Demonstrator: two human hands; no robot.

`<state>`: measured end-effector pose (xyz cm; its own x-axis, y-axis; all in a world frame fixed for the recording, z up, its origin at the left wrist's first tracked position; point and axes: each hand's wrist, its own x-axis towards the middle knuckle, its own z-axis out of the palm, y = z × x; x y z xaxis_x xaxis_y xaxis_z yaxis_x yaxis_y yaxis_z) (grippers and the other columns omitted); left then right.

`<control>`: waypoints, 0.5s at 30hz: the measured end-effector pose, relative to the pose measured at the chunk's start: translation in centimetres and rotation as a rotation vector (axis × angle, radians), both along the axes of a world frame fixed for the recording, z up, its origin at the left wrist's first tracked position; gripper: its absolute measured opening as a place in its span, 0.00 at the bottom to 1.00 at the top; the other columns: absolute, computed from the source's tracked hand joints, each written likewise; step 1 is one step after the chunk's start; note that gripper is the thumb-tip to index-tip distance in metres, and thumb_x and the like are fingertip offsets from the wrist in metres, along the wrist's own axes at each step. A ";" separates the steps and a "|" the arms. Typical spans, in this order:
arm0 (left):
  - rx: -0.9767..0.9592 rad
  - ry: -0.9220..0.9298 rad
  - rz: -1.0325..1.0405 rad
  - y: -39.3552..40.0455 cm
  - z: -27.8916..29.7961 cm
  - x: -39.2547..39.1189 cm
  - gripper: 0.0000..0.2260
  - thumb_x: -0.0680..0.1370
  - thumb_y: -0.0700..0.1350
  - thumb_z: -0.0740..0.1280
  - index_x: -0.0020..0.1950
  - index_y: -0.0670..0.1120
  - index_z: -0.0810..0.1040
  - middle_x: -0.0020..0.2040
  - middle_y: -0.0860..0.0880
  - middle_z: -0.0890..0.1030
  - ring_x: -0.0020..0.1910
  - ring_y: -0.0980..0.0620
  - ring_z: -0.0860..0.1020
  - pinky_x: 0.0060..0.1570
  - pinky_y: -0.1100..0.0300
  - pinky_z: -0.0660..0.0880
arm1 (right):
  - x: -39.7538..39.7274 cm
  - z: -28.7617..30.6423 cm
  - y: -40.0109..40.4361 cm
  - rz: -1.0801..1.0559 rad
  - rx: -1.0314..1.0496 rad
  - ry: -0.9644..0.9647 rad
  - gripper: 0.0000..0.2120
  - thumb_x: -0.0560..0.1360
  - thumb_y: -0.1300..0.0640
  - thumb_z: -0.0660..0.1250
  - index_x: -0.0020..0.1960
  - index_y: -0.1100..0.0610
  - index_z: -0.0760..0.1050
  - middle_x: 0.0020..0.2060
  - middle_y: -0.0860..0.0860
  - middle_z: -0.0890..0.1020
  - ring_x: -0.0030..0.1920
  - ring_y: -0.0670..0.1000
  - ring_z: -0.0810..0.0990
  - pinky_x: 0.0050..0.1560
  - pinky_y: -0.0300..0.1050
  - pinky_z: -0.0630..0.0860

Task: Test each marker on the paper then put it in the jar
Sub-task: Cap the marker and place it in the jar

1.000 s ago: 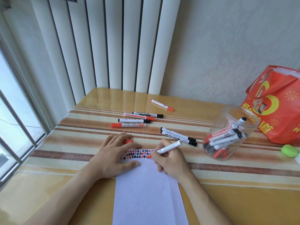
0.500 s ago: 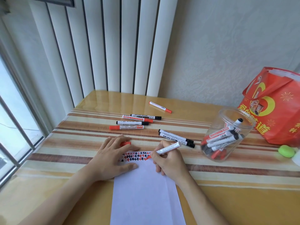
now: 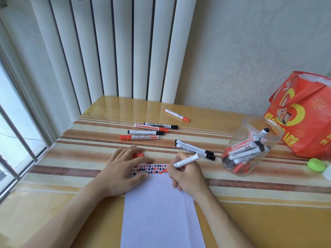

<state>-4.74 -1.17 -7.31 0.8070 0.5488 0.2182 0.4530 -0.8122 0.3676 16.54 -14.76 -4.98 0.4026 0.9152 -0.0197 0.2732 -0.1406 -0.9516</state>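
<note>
Our right hand (image 3: 186,178) grips the uncapped marker (image 3: 186,160) in a writing hold, tip down at the far right corner of the paper (image 3: 161,208), where a fresh red mark sits at the end of the rows of red and black test marks (image 3: 152,169). Compared with a second ago, the hand has barely moved; the tip has stayed at that same corner, so we judge the test stroke for this marker is just finishing. To the left of it, our left hand (image 3: 123,169) lies flat with fingers spread, pressing the paper's far left corner, and a red cap (image 3: 138,155) shows under its fingertips, unmoved. What this means for us: the cap goes back on next, we think, and then the marker goes to the jar (image 3: 250,145), which lies tilted to the right of the writing hand, already holding several markers. Just beyond the right hand lie two black markers (image 3: 194,150), and farther beyond the left hand five more markers (image 3: 148,130) wait untested.
</note>
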 end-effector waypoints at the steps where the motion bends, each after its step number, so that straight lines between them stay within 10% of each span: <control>1: -0.010 -0.008 0.006 0.0 0.0 0.0 0.22 0.79 0.69 0.52 0.72 0.69 0.69 0.74 0.62 0.64 0.75 0.60 0.59 0.76 0.51 0.52 | 0.0 0.0 0.0 0.000 -0.009 -0.002 0.10 0.78 0.60 0.70 0.42 0.58 0.70 0.29 0.56 0.78 0.25 0.53 0.76 0.25 0.41 0.69; 7: -0.101 -0.248 0.122 0.5 0.3 0.2 0.21 0.83 0.44 0.61 0.76 0.52 0.70 0.67 0.54 0.74 0.65 0.53 0.73 0.63 0.59 0.68 | 0.1 0.4 -0.2 -0.034 0.037 0.044 0.08 0.79 0.59 0.70 0.45 0.60 0.72 0.30 0.55 0.79 0.26 0.54 0.75 0.24 0.41 0.67; 15: 0.019 -0.359 0.211 0.0 1.0 0.5 0.08 0.78 0.38 0.72 0.51 0.51 0.80 0.50 0.56 0.75 0.50 0.53 0.73 0.48 0.64 0.68 | -1.0 1.4 -0.2 0.042 0.241 0.246 0.05 0.80 0.57 0.70 0.53 0.56 0.83 0.37 0.54 0.83 0.37 0.54 0.82 0.39 0.46 0.78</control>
